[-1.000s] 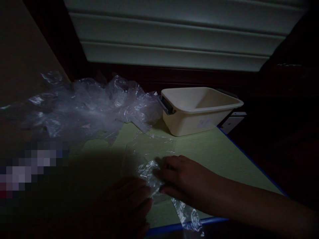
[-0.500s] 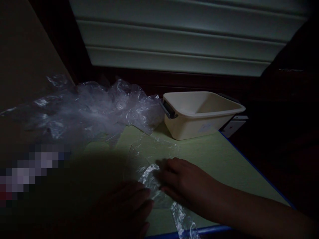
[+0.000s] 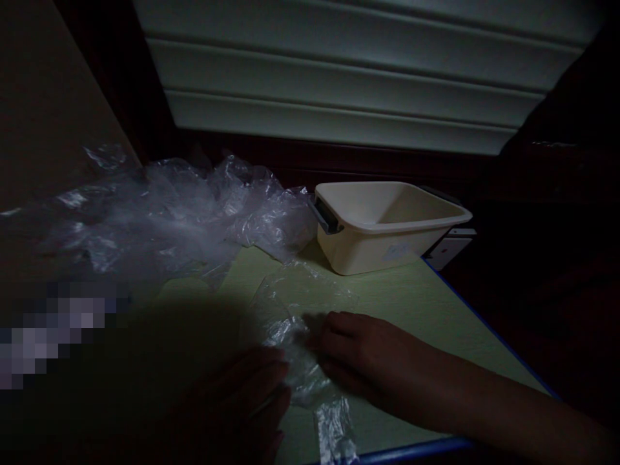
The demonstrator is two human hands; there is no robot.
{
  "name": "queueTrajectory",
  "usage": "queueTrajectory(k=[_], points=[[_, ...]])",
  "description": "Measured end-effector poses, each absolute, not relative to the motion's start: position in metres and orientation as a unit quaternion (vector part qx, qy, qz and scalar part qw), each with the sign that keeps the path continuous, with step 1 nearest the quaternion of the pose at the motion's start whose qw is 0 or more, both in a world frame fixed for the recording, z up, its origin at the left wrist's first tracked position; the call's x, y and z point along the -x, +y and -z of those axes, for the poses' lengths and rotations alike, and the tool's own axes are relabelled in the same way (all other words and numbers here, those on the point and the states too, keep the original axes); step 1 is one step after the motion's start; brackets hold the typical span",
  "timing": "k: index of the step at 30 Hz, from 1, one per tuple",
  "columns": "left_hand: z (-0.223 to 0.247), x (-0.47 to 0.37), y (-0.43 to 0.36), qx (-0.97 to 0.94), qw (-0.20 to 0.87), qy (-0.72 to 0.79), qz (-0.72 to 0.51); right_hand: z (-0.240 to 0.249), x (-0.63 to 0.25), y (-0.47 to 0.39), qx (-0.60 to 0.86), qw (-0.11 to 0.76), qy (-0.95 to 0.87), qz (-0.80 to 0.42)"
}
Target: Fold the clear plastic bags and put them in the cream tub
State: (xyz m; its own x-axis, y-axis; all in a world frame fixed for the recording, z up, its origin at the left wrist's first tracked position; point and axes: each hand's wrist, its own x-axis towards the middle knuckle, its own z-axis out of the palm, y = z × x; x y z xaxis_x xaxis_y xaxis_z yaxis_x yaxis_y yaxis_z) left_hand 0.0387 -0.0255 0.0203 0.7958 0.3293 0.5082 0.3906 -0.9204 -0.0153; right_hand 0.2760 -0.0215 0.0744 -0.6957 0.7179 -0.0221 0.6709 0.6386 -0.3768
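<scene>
Both my hands, left and right, touch the crumpled clear plastic film on the pale-green blue-edged tabletop; left lost in shadow, fingertips dark, can't tell if either grips.

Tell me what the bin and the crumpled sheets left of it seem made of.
The bin: probably moulded plastic, cream and smooth with a soft sheen, judging by its rounded corners and even rim. The crumpled sheets: most likely thin clear plastic film, glossy, since they are see-through and catch light along sharp creases.
</scene>
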Motion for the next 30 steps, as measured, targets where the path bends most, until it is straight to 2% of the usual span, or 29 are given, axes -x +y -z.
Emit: queueTrajectory(k=[5,10,11,12,13,18,23,30], points=[[-0.028,-0.042,-0.031,0.954,0.046,-0.159,0.251,-0.091,-0.291,-0.020,0.336,0.041,-0.907,-0.250],[-0.037,-0.051,-0.027,0.942,0.022,-0.194,0.272,-0.094,-0.295,-0.020,0.315,0.020,-0.903,-0.291],[-0.036,-0.052,-0.026,0.942,0.035,-0.125,0.310,-0.092,-0.295,-0.019,0.311,0.017,-0.904,-0.293],[-0.036,-0.052,-0.025,0.955,0.022,-0.109,0.276,-0.091,-0.294,-0.018,0.308,0.016,-0.905,-0.295],[-0.035,-0.052,-0.025,0.961,0.012,-0.116,0.252,-0.089,-0.294,-0.017,0.304,0.017,-0.906,-0.294],[-0.035,-0.052,-0.037,0.939,0.000,-0.196,0.283,-0.084,-0.290,-0.013,0.275,0.024,-0.914,-0.297],[-0.031,-0.053,-0.040,0.950,0.003,-0.210,0.231,-0.084,-0.288,-0.012,0.260,0.025,-0.922,-0.288],[-0.028,-0.054,-0.037,0.954,-0.010,-0.208,0.218,-0.083,-0.286,-0.013,0.261,0.014,-0.925,-0.277]])
